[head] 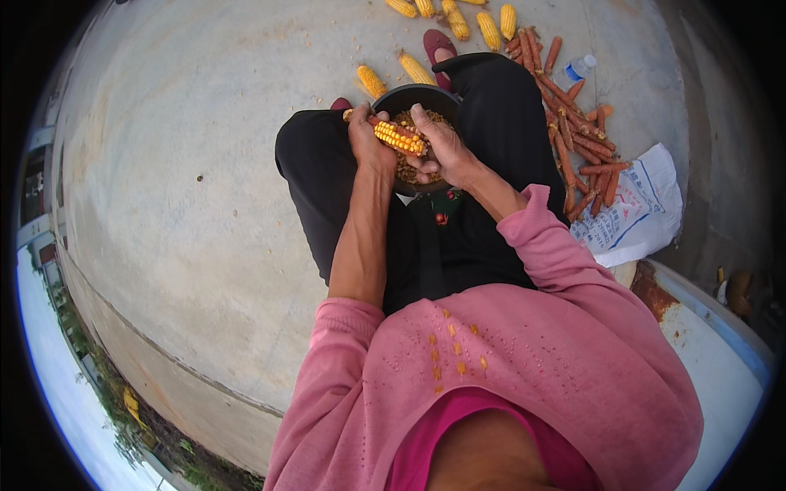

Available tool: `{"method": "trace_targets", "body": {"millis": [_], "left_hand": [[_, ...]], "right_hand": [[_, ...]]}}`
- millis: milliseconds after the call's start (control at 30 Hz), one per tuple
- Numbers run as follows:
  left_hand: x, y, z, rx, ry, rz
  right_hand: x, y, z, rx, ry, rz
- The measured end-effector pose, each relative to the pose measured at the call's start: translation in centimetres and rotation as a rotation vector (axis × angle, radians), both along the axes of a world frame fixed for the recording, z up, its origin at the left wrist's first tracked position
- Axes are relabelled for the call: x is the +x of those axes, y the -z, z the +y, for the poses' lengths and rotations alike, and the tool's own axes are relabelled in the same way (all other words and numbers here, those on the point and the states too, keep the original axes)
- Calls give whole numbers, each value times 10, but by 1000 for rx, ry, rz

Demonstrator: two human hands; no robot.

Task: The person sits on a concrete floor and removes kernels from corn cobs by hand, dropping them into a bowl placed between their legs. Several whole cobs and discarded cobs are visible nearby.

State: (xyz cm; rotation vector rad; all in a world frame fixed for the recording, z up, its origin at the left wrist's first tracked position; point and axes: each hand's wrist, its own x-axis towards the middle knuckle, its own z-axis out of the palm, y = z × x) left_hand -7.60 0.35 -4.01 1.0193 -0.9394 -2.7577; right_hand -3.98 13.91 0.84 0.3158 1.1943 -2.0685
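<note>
A partly shelled ear of corn (398, 136) is held slantwise over a dark round pot (410, 92). Yellow kernels cover one side of it, and bare reddish cob shows along its upper edge and towards the stem. My left hand (372, 140) grips the stem end. At the other end is my right hand (447, 147), its fingers curled against the ear and its thumb raised off it. Loose kernels (408, 169) lie in the pot, partly hidden by my hands. The pot sits between my knees.
Whole ears of corn (416, 69) lie on the concrete floor (184, 153) beyond the pot. At the right is a pile of bare cobs (574, 129), partly on a white printed sack (645, 202). A plastic bottle (579, 69) lies beside the pile.
</note>
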Motion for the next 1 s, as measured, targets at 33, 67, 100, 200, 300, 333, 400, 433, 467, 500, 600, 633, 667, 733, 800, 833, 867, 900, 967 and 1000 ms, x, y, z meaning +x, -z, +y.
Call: {"method": "trace_targets", "body": {"millis": [33,67,100,200,300,333,400,433,467,500,600,633,667,733,800,833,867,900,967,1000], "left_hand": [[-1,0,-1,6,-13,-2],[-1,0,-1,6,-23,-8],[-1,0,-1,7,-37,-12],[0,-1,-1,19,-19,-8],[0,-2,1,13,-5,-36],[0,-3,2,6,-3,-51],[0,-3,2,16,-10,-30],[0,-3,2,19,-19,-15],[0,-2,2,12,-23,-28],[0,-2,1,1,-27,-34],[-1,1,2,-22,-56,-43],[-1,1,2,-27,-69,-45],[-1,1,3,-43,-62,-64],[2,0,7,-75,-43,-100],[4,-4,7,-112,-25,-90],[4,-6,8,-122,-20,-80],[4,-8,7,-116,2,-64],[4,-10,7,-103,23,-45],[4,-11,7,-97,69,-27],[4,-11,8,-105,94,-28]], "right_hand": [[0,-2,1,-11,-4,-2],[0,-3,1,-50,-8,14],[0,-4,1,41,-47,107],[2,1,-1,169,-88,305],[4,6,-4,191,17,238],[4,7,-5,204,46,222],[3,8,-5,181,56,176],[2,7,-2,145,36,144],[1,7,0,108,17,112],[1,7,1,137,-7,120],[1,10,0,265,-47,295],[2,12,-3,334,-40,454],[3,14,-6,403,-32,613],[5,18,-11,428,23,565],[7,19,-10,394,46,432],[8,18,-9,348,38,324],[8,18,-7,309,13,196],[7,17,-5,286,-14,202],[3,15,0,252,-98,173],[2,15,-1,279,-122,252]]}}
